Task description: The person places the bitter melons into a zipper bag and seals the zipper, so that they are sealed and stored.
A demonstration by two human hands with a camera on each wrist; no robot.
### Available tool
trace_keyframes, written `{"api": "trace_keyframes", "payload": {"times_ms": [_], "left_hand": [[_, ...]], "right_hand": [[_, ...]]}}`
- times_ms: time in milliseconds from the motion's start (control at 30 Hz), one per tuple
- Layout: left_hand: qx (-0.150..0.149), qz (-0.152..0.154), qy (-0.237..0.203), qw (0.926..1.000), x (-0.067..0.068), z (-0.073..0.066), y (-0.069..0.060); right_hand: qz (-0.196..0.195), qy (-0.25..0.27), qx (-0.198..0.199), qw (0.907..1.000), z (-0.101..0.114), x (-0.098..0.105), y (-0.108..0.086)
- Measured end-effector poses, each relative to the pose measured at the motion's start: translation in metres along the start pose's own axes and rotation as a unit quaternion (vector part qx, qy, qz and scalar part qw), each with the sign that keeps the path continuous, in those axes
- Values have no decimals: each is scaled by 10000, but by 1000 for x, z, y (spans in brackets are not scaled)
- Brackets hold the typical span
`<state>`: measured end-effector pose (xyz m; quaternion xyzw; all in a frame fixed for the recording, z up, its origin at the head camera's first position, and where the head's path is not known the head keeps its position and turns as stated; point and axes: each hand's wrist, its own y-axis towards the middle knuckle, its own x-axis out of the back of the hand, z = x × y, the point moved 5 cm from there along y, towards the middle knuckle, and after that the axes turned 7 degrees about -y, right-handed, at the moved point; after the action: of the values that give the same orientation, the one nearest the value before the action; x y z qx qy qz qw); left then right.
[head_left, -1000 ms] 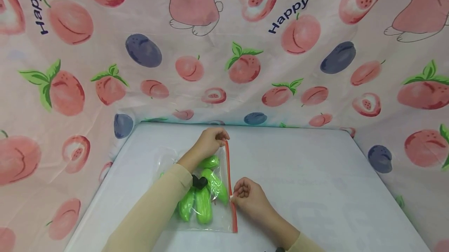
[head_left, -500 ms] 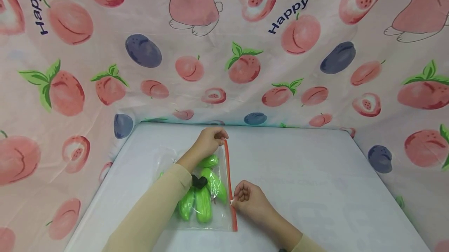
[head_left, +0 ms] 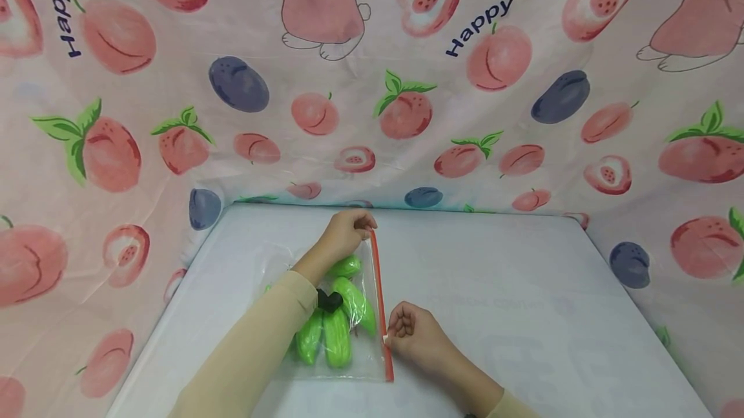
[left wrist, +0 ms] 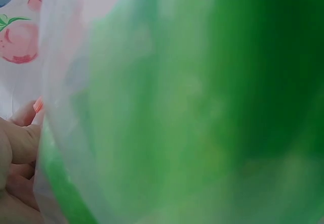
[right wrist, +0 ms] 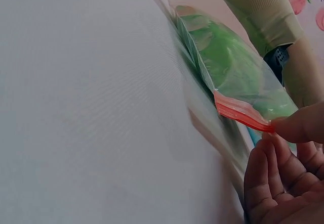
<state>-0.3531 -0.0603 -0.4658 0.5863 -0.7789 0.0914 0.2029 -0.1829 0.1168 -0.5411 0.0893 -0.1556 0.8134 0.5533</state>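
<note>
A clear zip bag (head_left: pixel 363 360) with a red zip strip (head_left: pixel 379 282) along its right edge lies on the table. Inside are several bright green, long, ridged vegetable-like pieces (head_left: pixel 337 339). My left hand (head_left: pixel 349 232) pinches the strip's far end; its forearm crosses over the bag and hides part of it. Lower on the same strip, my right hand (head_left: pixel 415 334) pinches a small white slider (head_left: pixel 385 339) between thumb and finger. In the right wrist view, the strip's near end (right wrist: pixel 238 114) sticks out past the thumb. Blurred green fills most of the left wrist view.
The white table (head_left: pixel 523 314) stretches to the right of the bag. Fabric printed with peaches (head_left: pixel 407 146) hangs at the back and both sides. A black wrist camera (head_left: pixel 330 300) on the left wrist sits above the bag.
My right hand has slid a short way along the red strip towards the near end, and the white slider has come with it. My left hand stays almost still at the far end.
</note>
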Motion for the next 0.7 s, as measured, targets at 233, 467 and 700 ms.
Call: {"api": "trace_keyframes", "payload": {"times_ms": [233, 467, 700], "left_hand": [[77, -18, -50, 10000, 1, 2, -1], [98, -79, -61, 9999, 3, 5, 0], [106, -161, -1, 9998, 4, 5, 0]], "right_hand": [[220, 5, 50, 9997, 0, -1, -2], [447, 43, 73, 9990, -1, 0, -4], [606, -115, 134, 9980, 0, 2, -6]]}}
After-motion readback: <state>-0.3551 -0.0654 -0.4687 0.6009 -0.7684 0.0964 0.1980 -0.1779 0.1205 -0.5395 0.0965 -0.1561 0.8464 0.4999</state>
